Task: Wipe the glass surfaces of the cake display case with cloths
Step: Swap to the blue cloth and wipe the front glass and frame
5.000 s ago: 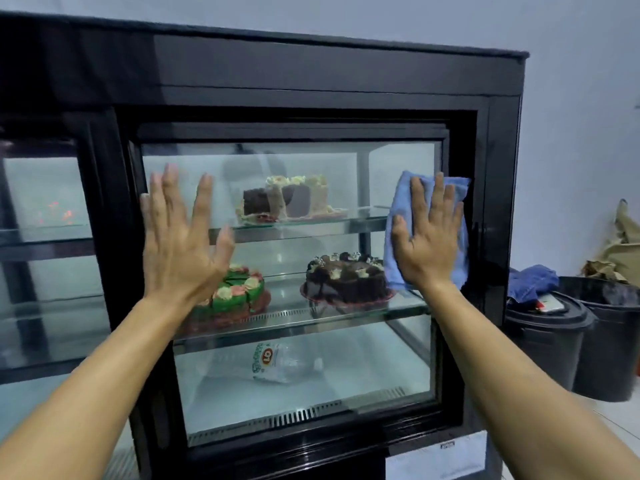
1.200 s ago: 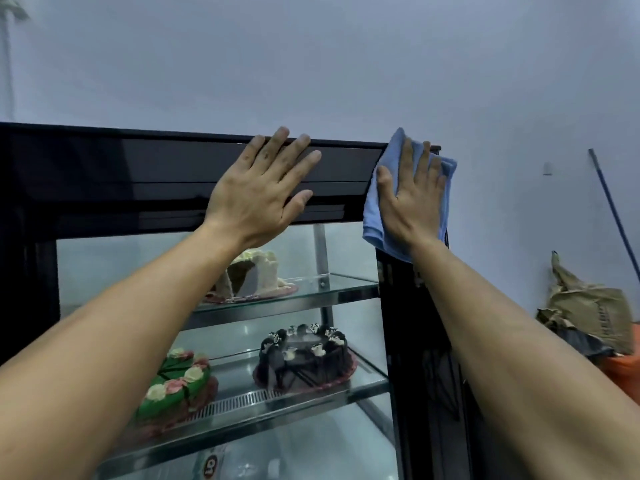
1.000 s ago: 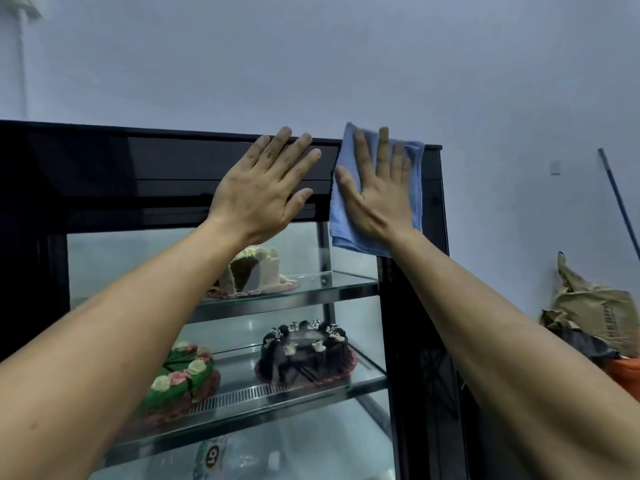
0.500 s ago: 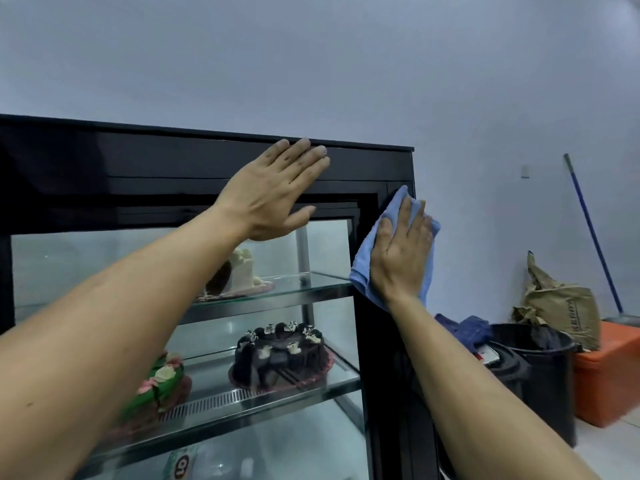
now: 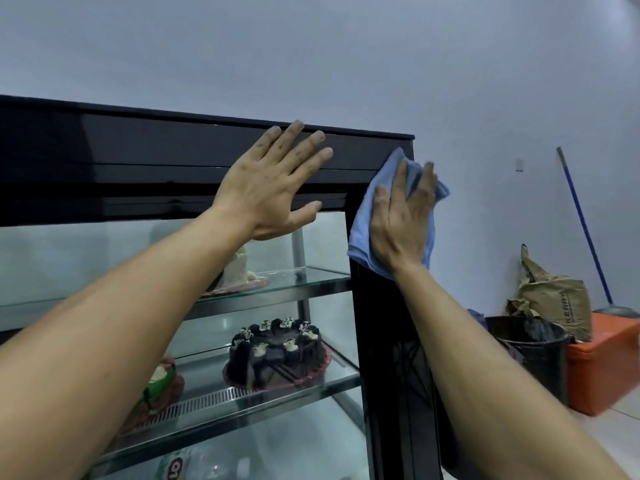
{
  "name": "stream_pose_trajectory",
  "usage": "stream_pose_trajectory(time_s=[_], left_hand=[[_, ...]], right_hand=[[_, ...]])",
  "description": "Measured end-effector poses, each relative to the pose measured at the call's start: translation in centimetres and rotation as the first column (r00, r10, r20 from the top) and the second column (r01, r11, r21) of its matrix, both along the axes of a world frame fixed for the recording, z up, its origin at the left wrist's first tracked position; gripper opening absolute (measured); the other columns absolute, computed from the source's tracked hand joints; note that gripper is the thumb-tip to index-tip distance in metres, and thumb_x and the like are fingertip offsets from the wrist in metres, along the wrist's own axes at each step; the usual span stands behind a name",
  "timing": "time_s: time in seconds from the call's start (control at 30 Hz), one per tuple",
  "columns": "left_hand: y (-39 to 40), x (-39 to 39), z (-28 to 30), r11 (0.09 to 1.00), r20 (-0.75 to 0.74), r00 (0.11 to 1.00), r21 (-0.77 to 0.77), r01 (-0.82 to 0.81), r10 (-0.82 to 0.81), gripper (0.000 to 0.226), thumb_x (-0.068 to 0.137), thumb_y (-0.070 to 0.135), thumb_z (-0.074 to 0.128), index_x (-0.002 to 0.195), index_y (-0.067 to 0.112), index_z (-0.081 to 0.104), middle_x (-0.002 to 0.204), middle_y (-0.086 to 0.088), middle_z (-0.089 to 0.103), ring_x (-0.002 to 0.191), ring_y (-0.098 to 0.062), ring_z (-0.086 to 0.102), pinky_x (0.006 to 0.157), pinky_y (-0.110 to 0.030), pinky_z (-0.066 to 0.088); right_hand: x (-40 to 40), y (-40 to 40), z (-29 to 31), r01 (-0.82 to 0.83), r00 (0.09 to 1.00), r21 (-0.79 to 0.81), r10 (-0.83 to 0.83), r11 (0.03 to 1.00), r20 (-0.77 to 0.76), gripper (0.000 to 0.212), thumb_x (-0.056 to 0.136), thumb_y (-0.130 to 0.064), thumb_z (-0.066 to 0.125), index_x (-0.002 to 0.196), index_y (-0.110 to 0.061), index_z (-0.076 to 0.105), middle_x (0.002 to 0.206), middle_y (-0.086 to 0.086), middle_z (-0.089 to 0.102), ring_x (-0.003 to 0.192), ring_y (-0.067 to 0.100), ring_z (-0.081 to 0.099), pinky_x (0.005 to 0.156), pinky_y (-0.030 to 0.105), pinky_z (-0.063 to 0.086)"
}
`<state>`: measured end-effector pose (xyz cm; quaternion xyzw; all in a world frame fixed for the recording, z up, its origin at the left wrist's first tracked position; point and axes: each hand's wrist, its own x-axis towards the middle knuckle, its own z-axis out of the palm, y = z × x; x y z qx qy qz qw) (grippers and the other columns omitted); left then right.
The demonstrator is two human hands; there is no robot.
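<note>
Display case: the cake display case (image 5: 173, 150) fills the left and centre, black frame on top, glass front below, and its right corner post (image 5: 388, 341) runs down past the middle.
Cloth: a blue cloth (image 5: 367, 220) is spread over the top of that corner post, wrapping round toward the dark side panel.
Right hand: the right hand (image 5: 401, 223) presses flat on the cloth, fingers (image 5: 398, 181) spread and extended; it pins the cloth with the palm and has no fist round it.
Left hand: the left hand (image 5: 273, 188) lies open and flat on the black header band, fingers fanned, holding nothing. It looks like a brace.
Inside: a chocolate cake (image 5: 277, 355) sits on the middle glass shelf (image 5: 242, 403), a pale cake (image 5: 239, 271) partly hidden by the left forearm on the upper shelf, a green-trimmed one (image 5: 162, 379) at the lower left.
Step in hand: by my read, wiping the upper right corner, at the turn from the front to the side.
Next move: probably a steady downward stroke along the post or side panel, palm pressure kept even so the cloth does not bunch or slip off the edge.
Around: a dark bin (image 5: 530, 351), an orange box (image 5: 602, 368), a brown paper bag (image 5: 554, 303) and a blue-handled broom (image 5: 581, 223) stand by the wall, well apart from the case.
</note>
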<state>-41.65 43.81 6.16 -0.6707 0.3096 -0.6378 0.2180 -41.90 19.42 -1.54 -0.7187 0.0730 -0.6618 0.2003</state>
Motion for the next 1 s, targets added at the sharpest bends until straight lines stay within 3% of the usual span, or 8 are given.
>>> stream_pose_trajectory(time_s=[0.13, 0.23, 0.43, 0.6, 0.7, 0.77, 0.87, 1.0], left_hand=[[-0.1, -0.2, -0.4, 0.999, -0.030, 0.999, -0.020, -0.042, 0.042, 0.085, 0.096, 0.066, 0.012, 0.167, 0.021, 0.000, 0.174, -0.004, -0.005, 0.161, -0.029, -0.008, 0.130, -0.048, -0.003], [-1.0, -0.4, -1.5, 0.994, -0.017, 0.996, -0.069, -0.090, 0.089, 0.091, 0.097, 0.065, 0.024, 0.166, 0.012, -0.002, 0.174, -0.011, -0.007, 0.161, -0.032, -0.007, 0.129, -0.055, -0.002], [-1.4, 1.7, -6.4, 0.979, -0.009, 0.986, 0.118, 0.167, -0.167, 0.062, 0.102, 0.035, 0.043, 0.155, 0.005, 0.043, 0.171, -0.013, 0.022, 0.158, -0.033, 0.022, 0.128, -0.051, 0.020], [-1.8, 2.7, -7.0, 0.991, -0.064, 0.996, 0.114, 0.073, -0.066, 0.067, 0.106, 0.048, 0.030, 0.165, 0.018, 0.025, 0.171, -0.005, 0.023, 0.158, -0.029, 0.024, 0.129, -0.050, 0.016], [-1.8, 2.9, -7.2, 0.991, -0.063, 0.997, 0.126, 0.052, -0.045, 0.068, 0.106, 0.052, 0.024, 0.166, 0.018, 0.020, 0.172, -0.007, 0.019, 0.159, -0.030, 0.018, 0.130, -0.050, 0.012], [-1.9, 3.2, -7.5, 0.992, -0.059, 0.997, 0.119, 0.051, -0.044, 0.069, 0.106, 0.052, 0.023, 0.166, 0.018, 0.021, 0.172, -0.007, 0.020, 0.159, -0.031, 0.019, 0.129, -0.050, 0.012], [-2.0, 3.1, -7.2, 0.989, -0.045, 0.996, 0.119, 0.087, -0.082, 0.067, 0.106, 0.049, 0.027, 0.164, 0.016, 0.027, 0.170, -0.008, 0.026, 0.158, -0.032, 0.024, 0.129, -0.051, 0.014], [-1.8, 3.4, -7.6, 0.956, -0.021, 0.982, 0.228, 0.186, -0.186, 0.062, 0.108, 0.040, 0.032, 0.163, 0.010, 0.030, 0.170, -0.009, 0.027, 0.158, -0.030, 0.024, 0.128, -0.049, 0.022]], right_hand=[[0.2, 0.5, -1.5, 0.029, 0.999, 0.034, -0.028, 0.999, -0.018, 0.065, 0.109, -0.042, 0.021, 0.165, -0.009, 0.012, 0.171, 0.019, -0.003, 0.159, 0.033, -0.005, 0.129, 0.047, -0.001], [-0.4, 0.5, 1.1, -0.006, 0.999, -0.053, 0.004, 0.999, -0.032, 0.064, 0.110, -0.042, 0.025, 0.166, -0.015, 0.009, 0.172, 0.013, -0.009, 0.159, 0.028, -0.007, 0.129, 0.046, -0.002], [0.0, -0.8, -0.6, -0.069, 0.996, -0.171, 0.077, 0.983, 0.037, 0.067, 0.106, -0.050, 0.032, 0.165, -0.022, 0.015, 0.173, 0.008, -0.006, 0.160, 0.022, -0.001, 0.129, 0.040, -0.001], [0.1, -1.9, -5.4, -0.036, 0.999, -0.067, 0.034, 0.997, -0.023, 0.069, 0.105, -0.048, 0.017, 0.165, -0.014, 0.012, 0.172, 0.011, 0.005, 0.158, 0.027, 0.005, 0.128, 0.049, 0.009], [0.0, -1.3, -7.8, -0.048, 0.998, -0.025, 0.047, 0.999, -0.038, 0.067, 0.107, -0.044, 0.014, 0.163, -0.012, -0.004, 0.172, 0.013, -0.010, 0.160, 0.024, -0.009, 0.128, 0.049, 0.000], [0.3, -0.9, -6.7, -0.065, 0.998, 0.042, 0.066, 0.997, -0.012, 0.068, 0.108, -0.042, 0.016, 0.163, -0.009, -0.003, 0.172, 0.012, -0.014, 0.160, 0.022, -0.011, 0.129, 0.048, 0.001], [0.8, -0.2, -1.2, -0.011, 1.000, 0.091, 0.012, 0.996, -0.010, 0.069, 0.106, -0.044, 0.011, 0.165, -0.008, 0.005, 0.173, 0.012, -0.001, 0.160, 0.027, 0.001, 0.128, 0.048, 0.007], [1.7, -0.2, 0.1, 0.022, 1.000, 0.014, -0.022, 1.000, -0.018, 0.067, 0.108, -0.045, 0.012, 0.165, -0.010, 0.004, 0.173, 0.009, -0.001, 0.161, 0.024, 0.000, 0.130, 0.042, 0.003]])
